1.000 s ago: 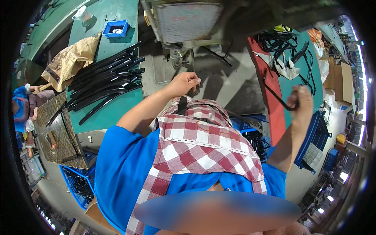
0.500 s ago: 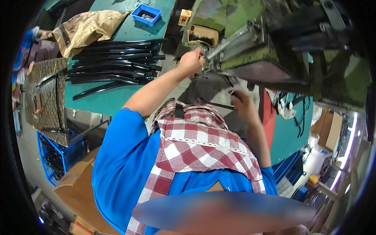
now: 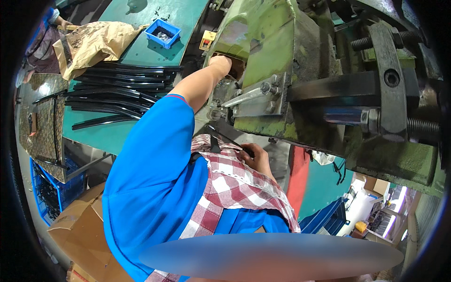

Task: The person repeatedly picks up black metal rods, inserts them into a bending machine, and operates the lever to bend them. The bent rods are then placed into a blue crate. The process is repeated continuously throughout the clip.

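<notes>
My left arm stretches forward to a small cardboard box (image 3: 239, 67) set in the green machine. The left hand (image 3: 221, 63) is at the box's opening, and its fingers are hidden inside it. Close to my apron, the right hand (image 3: 257, 159) is closed around a thin black tube (image 3: 225, 134), which slants away toward the far left. A clear guard plate with a metal rod (image 3: 246, 96) is just right of my left forearm.
The green machine (image 3: 268, 51) fills the far right, with thick bolts jutting out. On the green table (image 3: 101, 134) lie several black tubes (image 3: 110, 94), brown paper (image 3: 96, 44) and a blue tray (image 3: 163, 34) of small parts. Another person's hand (image 3: 63, 22) is at far left.
My left hand has moved from the machine's rod forward into the cardboard box. My right hand has come in toward the apron with the black tube. The view has shifted toward the machine.
</notes>
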`<state>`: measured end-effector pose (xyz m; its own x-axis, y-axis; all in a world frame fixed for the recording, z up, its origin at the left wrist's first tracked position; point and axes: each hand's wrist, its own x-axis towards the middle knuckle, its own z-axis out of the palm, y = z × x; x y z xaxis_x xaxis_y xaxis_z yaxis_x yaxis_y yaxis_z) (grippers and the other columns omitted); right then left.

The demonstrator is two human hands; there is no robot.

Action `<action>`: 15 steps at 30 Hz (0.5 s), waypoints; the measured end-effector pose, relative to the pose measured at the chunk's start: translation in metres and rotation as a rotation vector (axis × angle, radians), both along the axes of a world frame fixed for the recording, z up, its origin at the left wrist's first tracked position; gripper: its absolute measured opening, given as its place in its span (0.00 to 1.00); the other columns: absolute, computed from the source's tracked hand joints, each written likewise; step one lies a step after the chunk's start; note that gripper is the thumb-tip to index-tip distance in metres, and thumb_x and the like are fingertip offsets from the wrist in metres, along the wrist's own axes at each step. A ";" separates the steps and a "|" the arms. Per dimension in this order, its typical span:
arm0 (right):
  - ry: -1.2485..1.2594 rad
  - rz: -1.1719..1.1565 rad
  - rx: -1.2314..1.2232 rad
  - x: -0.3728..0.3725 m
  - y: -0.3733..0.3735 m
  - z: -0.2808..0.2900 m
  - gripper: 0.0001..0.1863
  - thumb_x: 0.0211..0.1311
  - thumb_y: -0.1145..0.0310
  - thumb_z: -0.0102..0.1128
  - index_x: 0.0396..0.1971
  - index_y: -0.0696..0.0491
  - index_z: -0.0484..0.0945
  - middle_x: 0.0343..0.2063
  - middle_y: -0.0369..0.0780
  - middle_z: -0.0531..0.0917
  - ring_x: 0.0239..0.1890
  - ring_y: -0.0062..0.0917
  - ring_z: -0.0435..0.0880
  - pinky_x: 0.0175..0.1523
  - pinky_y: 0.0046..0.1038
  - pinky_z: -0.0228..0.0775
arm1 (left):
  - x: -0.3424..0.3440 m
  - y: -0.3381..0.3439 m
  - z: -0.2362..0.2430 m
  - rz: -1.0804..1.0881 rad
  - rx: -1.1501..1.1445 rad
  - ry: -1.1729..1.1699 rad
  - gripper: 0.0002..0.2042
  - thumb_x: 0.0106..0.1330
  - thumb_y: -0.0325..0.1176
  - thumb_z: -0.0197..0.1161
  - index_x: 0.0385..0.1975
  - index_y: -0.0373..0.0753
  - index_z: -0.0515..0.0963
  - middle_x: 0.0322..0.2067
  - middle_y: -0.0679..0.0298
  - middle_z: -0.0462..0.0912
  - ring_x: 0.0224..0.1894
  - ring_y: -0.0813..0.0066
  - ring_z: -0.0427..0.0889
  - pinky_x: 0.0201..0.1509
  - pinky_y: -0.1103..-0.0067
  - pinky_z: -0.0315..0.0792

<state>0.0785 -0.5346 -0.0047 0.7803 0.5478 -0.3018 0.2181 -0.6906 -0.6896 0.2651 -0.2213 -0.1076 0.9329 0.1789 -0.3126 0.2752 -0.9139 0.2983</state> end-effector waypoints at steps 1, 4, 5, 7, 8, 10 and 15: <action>-0.038 0.029 0.003 0.004 -0.004 -0.003 0.12 0.55 0.75 0.62 0.41 0.59 0.78 0.32 0.43 0.84 0.36 0.23 0.84 0.42 0.23 0.74 | 0.006 0.001 -0.009 0.032 -0.004 0.007 0.13 0.63 0.32 0.51 0.42 0.41 0.82 0.45 0.56 0.82 0.47 0.62 0.82 0.47 0.69 0.77; -0.105 0.060 0.016 0.008 -0.005 -0.004 0.12 0.55 0.75 0.62 0.41 0.59 0.78 0.30 0.42 0.84 0.35 0.23 0.85 0.41 0.23 0.75 | 0.010 0.004 -0.014 0.044 -0.029 0.011 0.13 0.63 0.32 0.52 0.42 0.42 0.82 0.46 0.57 0.81 0.48 0.62 0.82 0.48 0.69 0.76; -0.122 0.066 0.019 0.010 -0.003 -0.003 0.12 0.55 0.75 0.62 0.41 0.59 0.78 0.30 0.42 0.84 0.34 0.23 0.85 0.41 0.23 0.75 | 0.010 0.006 -0.013 0.039 -0.042 0.006 0.13 0.63 0.32 0.52 0.42 0.42 0.82 0.47 0.57 0.81 0.49 0.63 0.82 0.48 0.68 0.76; -0.118 0.092 0.007 0.013 -0.003 -0.008 0.12 0.56 0.75 0.63 0.41 0.59 0.78 0.29 0.42 0.84 0.33 0.22 0.84 0.40 0.22 0.75 | 0.011 0.007 -0.015 0.016 -0.025 0.032 0.13 0.63 0.32 0.52 0.42 0.42 0.82 0.47 0.57 0.81 0.48 0.63 0.82 0.48 0.68 0.76; -0.117 0.104 0.002 0.015 -0.003 -0.010 0.12 0.56 0.75 0.63 0.41 0.60 0.78 0.29 0.41 0.84 0.33 0.22 0.84 0.39 0.22 0.75 | 0.012 0.007 -0.014 0.002 -0.017 0.043 0.13 0.63 0.32 0.52 0.42 0.42 0.82 0.47 0.57 0.81 0.48 0.63 0.82 0.48 0.68 0.76; -0.083 0.094 0.043 0.017 -0.002 -0.010 0.12 0.56 0.75 0.63 0.40 0.60 0.78 0.29 0.41 0.84 0.33 0.20 0.84 0.39 0.21 0.74 | 0.008 0.005 -0.010 0.027 -0.036 -0.002 0.13 0.63 0.32 0.51 0.41 0.41 0.83 0.45 0.57 0.82 0.48 0.62 0.82 0.48 0.70 0.77; 0.066 -0.008 0.033 0.017 0.010 0.007 0.11 0.56 0.70 0.64 0.39 0.57 0.80 0.33 0.47 0.82 0.35 0.33 0.84 0.38 0.29 0.73 | -0.008 0.011 -0.018 0.015 -0.060 -0.202 0.13 0.62 0.31 0.50 0.36 0.39 0.83 0.41 0.56 0.83 0.45 0.61 0.82 0.47 0.70 0.77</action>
